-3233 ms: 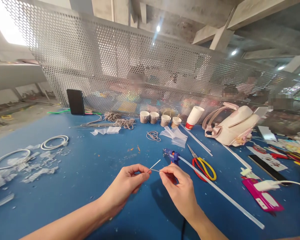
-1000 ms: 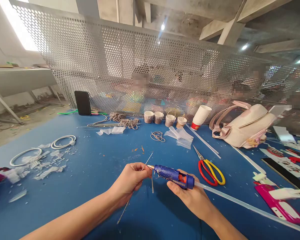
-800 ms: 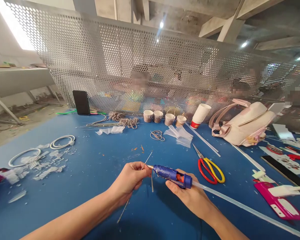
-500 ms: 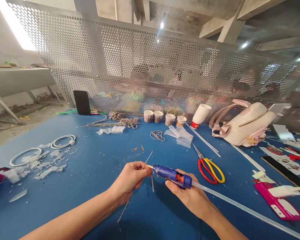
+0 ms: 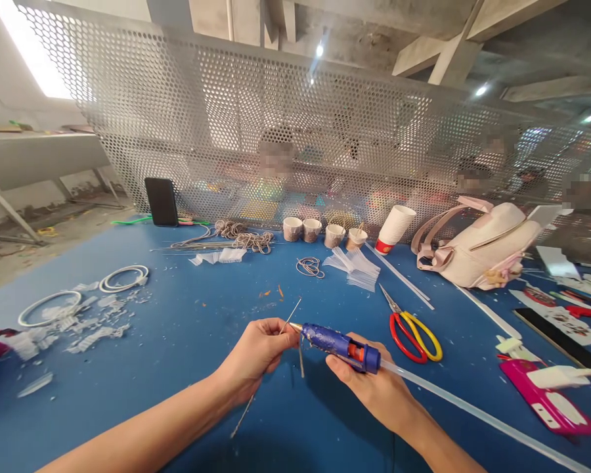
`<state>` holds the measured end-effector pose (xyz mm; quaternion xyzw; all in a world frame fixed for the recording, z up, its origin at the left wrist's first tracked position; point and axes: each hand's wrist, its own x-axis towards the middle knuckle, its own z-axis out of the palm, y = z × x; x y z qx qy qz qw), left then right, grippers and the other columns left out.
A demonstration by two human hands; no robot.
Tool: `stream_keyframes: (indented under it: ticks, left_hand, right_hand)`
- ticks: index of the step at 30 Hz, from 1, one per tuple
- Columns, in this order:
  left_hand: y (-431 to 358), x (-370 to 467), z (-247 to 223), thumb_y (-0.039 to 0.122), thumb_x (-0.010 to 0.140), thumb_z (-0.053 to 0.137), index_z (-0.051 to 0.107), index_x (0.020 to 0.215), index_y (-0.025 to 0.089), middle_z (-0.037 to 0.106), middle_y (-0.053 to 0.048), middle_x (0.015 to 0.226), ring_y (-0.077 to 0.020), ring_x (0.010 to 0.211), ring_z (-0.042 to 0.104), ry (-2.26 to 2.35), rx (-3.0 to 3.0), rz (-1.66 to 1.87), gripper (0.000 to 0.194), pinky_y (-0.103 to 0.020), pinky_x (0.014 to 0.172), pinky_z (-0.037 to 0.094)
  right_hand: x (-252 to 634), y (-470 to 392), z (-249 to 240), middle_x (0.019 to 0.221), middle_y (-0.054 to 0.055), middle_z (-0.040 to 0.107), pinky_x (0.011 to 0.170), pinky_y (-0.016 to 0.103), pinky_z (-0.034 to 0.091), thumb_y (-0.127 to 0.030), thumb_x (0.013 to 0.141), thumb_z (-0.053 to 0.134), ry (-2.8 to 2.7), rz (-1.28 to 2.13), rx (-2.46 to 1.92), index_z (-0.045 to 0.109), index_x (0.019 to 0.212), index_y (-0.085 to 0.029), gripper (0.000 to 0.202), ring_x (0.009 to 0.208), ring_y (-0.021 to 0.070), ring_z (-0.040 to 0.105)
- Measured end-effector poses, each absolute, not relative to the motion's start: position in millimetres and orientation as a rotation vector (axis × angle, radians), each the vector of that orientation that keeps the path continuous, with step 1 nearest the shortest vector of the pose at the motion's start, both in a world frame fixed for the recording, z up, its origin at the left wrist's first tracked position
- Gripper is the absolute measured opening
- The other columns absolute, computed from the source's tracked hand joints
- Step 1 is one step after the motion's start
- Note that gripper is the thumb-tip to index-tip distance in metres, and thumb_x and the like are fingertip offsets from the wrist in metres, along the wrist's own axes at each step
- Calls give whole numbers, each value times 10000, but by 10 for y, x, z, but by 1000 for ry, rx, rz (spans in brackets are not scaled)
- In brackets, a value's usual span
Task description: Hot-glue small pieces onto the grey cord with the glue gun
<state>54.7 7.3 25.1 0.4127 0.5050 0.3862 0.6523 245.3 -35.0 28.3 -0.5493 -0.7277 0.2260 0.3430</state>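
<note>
My left hand pinches a thin wire that slants from upper right to lower left. From the pinch a short end of cord hangs down. My right hand is wrapped round a blue hot glue gun, which points left. Its metal tip is right by the wire and my left fingertips; whether it touches them I cannot tell. Out of the gun's back runs a long clear glue stick toward the lower right. Red-and-yellow scissors lie beyond my right hand.
Several small cups, a stack of paper cups and a pink backpack stand along the mesh screen. Cord bundles and plastic strips lie behind my hands. White rings are left, a magenta power strip right.
The glue gun has shifted very slightly to the right. My left hand and the wire stay in place.
</note>
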Motion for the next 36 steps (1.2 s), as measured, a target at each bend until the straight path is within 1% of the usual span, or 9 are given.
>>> stream_keyframes:
  ticks: [2,5,11,15,20,23,28,31,36]
  left_hand:
    - [72,547,252,347,562,737,556,568,149,462,70,492,-11,360,172,1138,933,885,268,-217,366,87]
    - [74,540,249,316,571,739,554,575,149,442,80,479,-8,359,166,1121,924,883,249,-217,366,80]
    - [75,539,242,359,573,746,555,578,145,480,62,500,-3,354,186,1126,922,894,287,-212,360,93]
    - [73,542,233,346,596,729,554,587,143,475,69,493,-5,357,185,1124,940,887,267,-206,357,95]
    - [83,527,210,332,613,714,544,578,152,434,89,463,-7,352,168,1126,936,882,250,-206,355,87]
    - [83,531,208,322,604,717,546,581,151,454,81,483,-5,353,172,1126,933,891,243,-208,356,88]
    - [73,551,220,319,599,710,550,580,153,388,101,439,-8,351,152,1132,925,885,231,-202,357,74]
    - [73,548,223,325,598,709,558,591,150,407,97,443,-6,347,152,1129,933,877,231,-201,354,76]
    - [81,540,234,351,578,722,546,581,150,448,85,467,-5,348,167,1139,932,891,268,-200,346,86]
  right_hand:
    - [2445,-352,284,687,2,658,643,235,509,-449,828,544,-1899,596,-1467,633,725,-245,245,707,177,620]
    - [2442,-357,300,697,1,659,628,230,507,-455,830,541,-1906,621,-1499,625,740,-243,245,721,177,620]
    - [2434,-363,304,649,-2,642,593,221,490,-430,838,541,-1919,573,-1444,614,704,-235,248,645,159,607]
    - [2414,-363,283,678,9,649,612,226,492,-469,805,571,-1830,571,-1453,624,693,-232,267,693,172,615]
    - [2446,-371,306,678,-5,635,633,236,479,-488,840,502,-1899,666,-1516,593,713,-229,302,700,171,597]
    - [2449,-364,318,645,-12,607,606,231,466,-491,858,473,-1955,692,-1515,565,705,-225,320,653,159,577]
    - [2404,-344,329,668,6,615,645,249,473,-497,839,501,-1894,636,-1526,581,715,-223,311,690,175,579]
    - [2403,-350,347,641,-5,611,639,241,471,-469,847,499,-1931,657,-1516,578,712,-221,294,657,162,576]
    - [2420,-376,342,666,2,629,633,235,477,-464,834,511,-1891,617,-1551,592,705,-223,284,693,168,594]
